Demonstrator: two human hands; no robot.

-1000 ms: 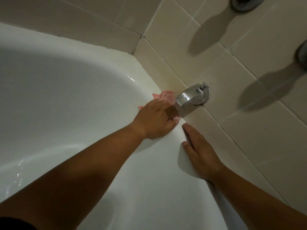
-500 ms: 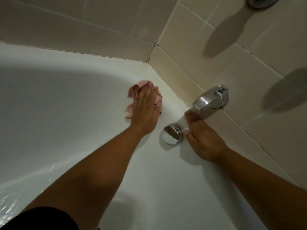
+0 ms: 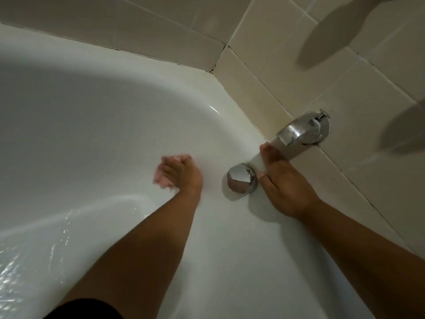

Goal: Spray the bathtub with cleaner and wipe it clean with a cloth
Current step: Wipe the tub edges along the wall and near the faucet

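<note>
- Plainly, the pink cloth (image 3: 161, 179) is soft and light: it lies bunched into a loose wad under the left hand (image 3: 184, 174), whose fingers curl over it and press it to the sloping inner wall of the bathtub (image 3: 92, 134). The hand is blurred, so I cannot tell exactly how each finger lies.
- A limp cloth like this probably handles best gathered in the palm, with the fingers spread across the top so that the pad beneath stays broad. Pinched by a corner, it would likely trail and smear.
- The bathtub looks hard, glossy and smooth. Water (image 3: 34, 249) glistens on its floor at the lower left, so I judge the surface slippery; the cloth should glide easily but may slide out from under a light press.
- The right hand (image 3: 287, 187) lies flat with straight fingers, holding nothing, on the tub's end wall just beside the chrome knob (image 3: 241, 178) and below the spout (image 3: 303, 130). It seems to serve as a brace.
- Both metal fittings are rigid and stand proud, so the cloth could snag there; folding it over a fingertip would suit the seam where the tub meets the tiled wall (image 3: 299, 65).
- No cleaner bottle is in view.
</note>
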